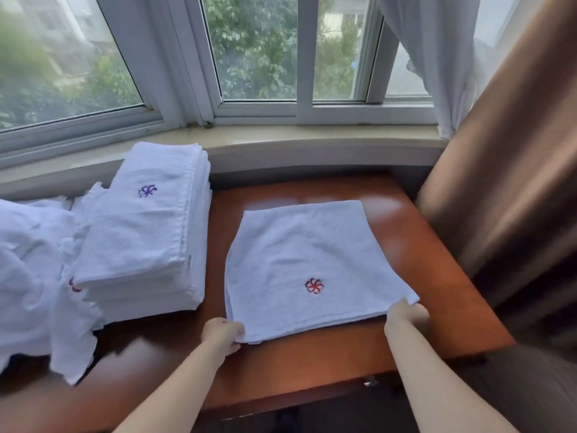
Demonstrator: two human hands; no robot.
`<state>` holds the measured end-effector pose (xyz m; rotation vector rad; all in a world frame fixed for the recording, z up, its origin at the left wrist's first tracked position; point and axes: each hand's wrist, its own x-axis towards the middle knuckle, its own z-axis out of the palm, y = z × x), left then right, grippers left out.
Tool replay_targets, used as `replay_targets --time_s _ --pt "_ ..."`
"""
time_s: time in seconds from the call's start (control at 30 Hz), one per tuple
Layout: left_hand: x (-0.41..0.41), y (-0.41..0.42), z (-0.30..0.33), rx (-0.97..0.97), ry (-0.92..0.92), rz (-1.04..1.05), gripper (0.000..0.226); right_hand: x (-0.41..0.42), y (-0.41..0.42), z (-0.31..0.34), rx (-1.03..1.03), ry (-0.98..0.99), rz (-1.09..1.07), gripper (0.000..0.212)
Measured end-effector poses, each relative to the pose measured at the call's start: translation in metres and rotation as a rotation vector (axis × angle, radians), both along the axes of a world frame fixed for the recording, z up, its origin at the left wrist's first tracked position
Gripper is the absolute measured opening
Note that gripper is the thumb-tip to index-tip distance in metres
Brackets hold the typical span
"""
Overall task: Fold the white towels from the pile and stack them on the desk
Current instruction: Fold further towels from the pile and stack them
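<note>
Towel number one for me is the white one lying flat in the middle of the wooden desk, folded into a rough square with a small red pinwheel emblem stitched near its front edge. I can see several layers at its near edge. My left hand grips the near left corner, fingers curled round the stacked layers. My right hand holds the near right corner, fingers tucked under the cloth and the thumb side on top.

Just to the left of it, apart from it by a strip of bare wood, stands the stack of folded towels, its top one carrying a purple emblem of the same shape. Against the stack's left side lies the loose pile of unfolded towels, rumpled, with one end hanging over the desk's front edge.

Behind the desk runs a pale stone windowsill, and above it a white-framed window with green trees outside. At the right hang a sheer white curtain and, in front of it, a heavy brown drape that reaches down beside the desk.
</note>
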<state>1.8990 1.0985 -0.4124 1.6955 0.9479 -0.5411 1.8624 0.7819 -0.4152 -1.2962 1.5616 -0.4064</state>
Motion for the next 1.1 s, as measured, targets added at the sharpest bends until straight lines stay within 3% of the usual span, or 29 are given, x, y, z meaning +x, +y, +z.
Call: replay_targets --time_s 0.1,0.17,0.27,0.4,0.5,0.57,0.63,0.73,0.8,0.87,0.93,1.0,1.1 --pt "-0.004 0.0 0.009 -0.066 0.185 -0.095 0.033 0.003 -0.002 -0.001 -0.01 -0.041 -0.027 0.033" --pt "0.0 0.0 0.006 -0.042 0.214 -0.105 0.037 0.004 -0.003 -0.002 0.002 -0.054 -0.025 0.043" --pt "0.009 -0.005 -0.001 -0.003 0.123 -0.065 0.025 0.006 -0.002 -0.008 -0.017 -0.029 0.032 0.04" --pt "0.014 -0.005 -0.011 0.248 -0.121 -0.086 0.011 0.007 -0.003 -0.016 -0.168 -0.004 0.051 0.032" --pt "0.013 0.001 -0.016 0.221 -0.168 0.086 0.012 0.005 -0.004 -0.021 -0.19 0.037 0.028 0.03" --pt "0.008 0.001 -0.018 0.119 -0.09 0.097 0.007 0.003 0.0 -0.02 -0.096 0.089 -0.044 0.044" --pt "0.002 0.002 -0.012 -0.015 0.034 0.064 0.01 0.003 0.008 -0.014 -0.173 0.146 -0.048 0.054" --pt "-0.004 0.004 0.005 -0.154 0.269 -0.271 0.028 0.012 0.028 -0.009 -0.355 0.124 0.154 0.047" --pt "-0.01 0.005 0.016 -0.302 0.499 -0.648 0.034 0.019 0.05 -0.01 -0.268 -0.012 0.408 0.032" --pt "-0.015 0.004 0.019 -0.315 0.614 -0.828 0.031 0.018 0.076 -0.01 -0.145 -0.107 0.694 0.023" --pt "-0.016 -0.001 0.013 -0.151 0.533 -0.727 0.023 0.015 0.103 -0.011 -0.112 -0.121 0.931 0.022" --pt "-0.014 -0.003 0.006 -0.027 0.315 -0.467 0.016 0.008 0.127 -0.014 -0.095 -0.116 1.117 0.021" --pt "0.001 -0.003 0.008 -0.121 -0.003 -0.276 0.015 0.0 0.153 -0.018 -0.092 -0.082 1.356 0.02"
